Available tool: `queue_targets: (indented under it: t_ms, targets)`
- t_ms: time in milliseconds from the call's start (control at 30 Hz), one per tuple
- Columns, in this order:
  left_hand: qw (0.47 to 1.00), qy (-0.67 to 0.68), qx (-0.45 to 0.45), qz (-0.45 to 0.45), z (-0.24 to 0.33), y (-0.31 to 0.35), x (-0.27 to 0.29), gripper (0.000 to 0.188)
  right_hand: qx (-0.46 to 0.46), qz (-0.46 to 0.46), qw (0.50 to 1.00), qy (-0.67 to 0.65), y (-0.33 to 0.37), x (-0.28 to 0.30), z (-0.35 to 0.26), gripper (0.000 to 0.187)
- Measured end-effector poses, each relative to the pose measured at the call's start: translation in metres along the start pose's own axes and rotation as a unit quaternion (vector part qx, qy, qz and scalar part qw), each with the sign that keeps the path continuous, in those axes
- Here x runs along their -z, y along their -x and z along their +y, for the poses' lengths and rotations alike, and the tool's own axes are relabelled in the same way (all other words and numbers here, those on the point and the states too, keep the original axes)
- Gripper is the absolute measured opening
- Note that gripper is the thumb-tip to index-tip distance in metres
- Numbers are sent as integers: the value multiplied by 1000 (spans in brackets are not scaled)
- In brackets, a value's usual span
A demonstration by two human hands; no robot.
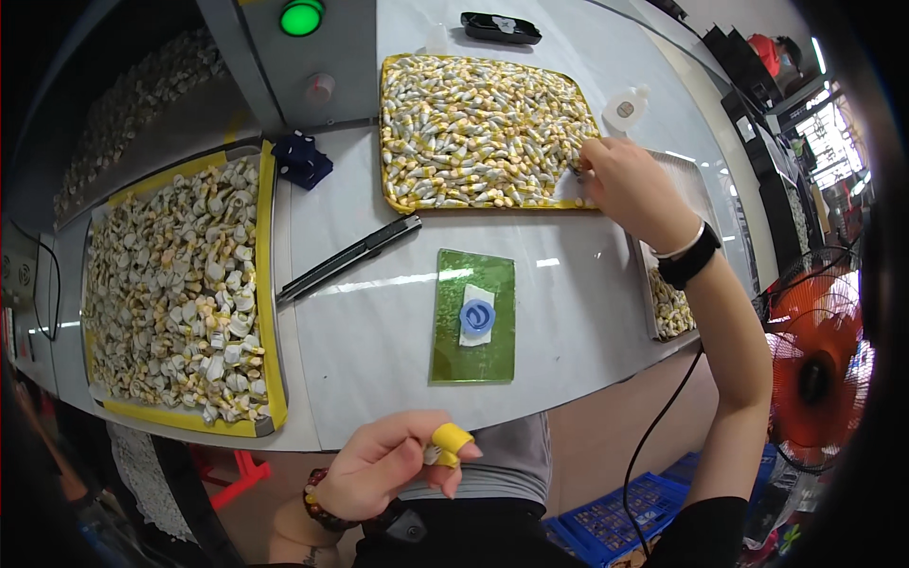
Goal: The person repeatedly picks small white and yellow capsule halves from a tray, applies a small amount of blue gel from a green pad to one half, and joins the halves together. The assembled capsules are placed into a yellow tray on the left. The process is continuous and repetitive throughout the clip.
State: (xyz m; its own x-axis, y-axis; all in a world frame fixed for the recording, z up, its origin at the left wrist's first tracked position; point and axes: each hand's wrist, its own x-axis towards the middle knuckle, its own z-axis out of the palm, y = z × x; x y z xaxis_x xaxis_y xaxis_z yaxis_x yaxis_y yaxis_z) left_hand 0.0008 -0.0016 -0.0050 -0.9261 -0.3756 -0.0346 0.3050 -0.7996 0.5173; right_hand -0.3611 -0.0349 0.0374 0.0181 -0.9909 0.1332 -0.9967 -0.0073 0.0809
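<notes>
My left hand [379, 466] is curled in front of my body below the table edge. A yellow band [453, 437] wraps one of its fingers. Between thumb and fingers shows a small white-and-yellow piece [434, 455], mostly covered. My right hand [636, 187] reaches to the right edge of a yellow-rimmed tray [473, 208] full of small white-and-yellow pieces. Its fingers are bent together there; what they grip is hidden. Nearer me lies a green glass plate [449, 352] bearing a white pad and a round blue item [477, 317].
A second yellow-edged tray [269, 312] of whitish pieces sits left. A black utility knife [350, 257] and a dark blue cloth [303, 161] lie between. At right are a metal tray [651, 308], a white bottle [625, 109] and an orange fan [814, 364]. A black case [500, 28] lies behind.
</notes>
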Motion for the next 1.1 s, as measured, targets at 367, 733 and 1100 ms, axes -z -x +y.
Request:
queue_targets:
  t_ms: [367, 733, 1100]
  targets:
    - [999, 33, 29, 10, 1, 0, 4, 46, 60, 32, 956, -284, 35, 49, -86, 16]
    - [992, 98, 81, -6, 0, 2, 3, 43, 200, -6, 947, -252, 38, 31, -111, 17]
    - [993, 85, 60, 51, -3, -2, 0, 46, 223, -24, 944, -243, 32, 24, -120, 16]
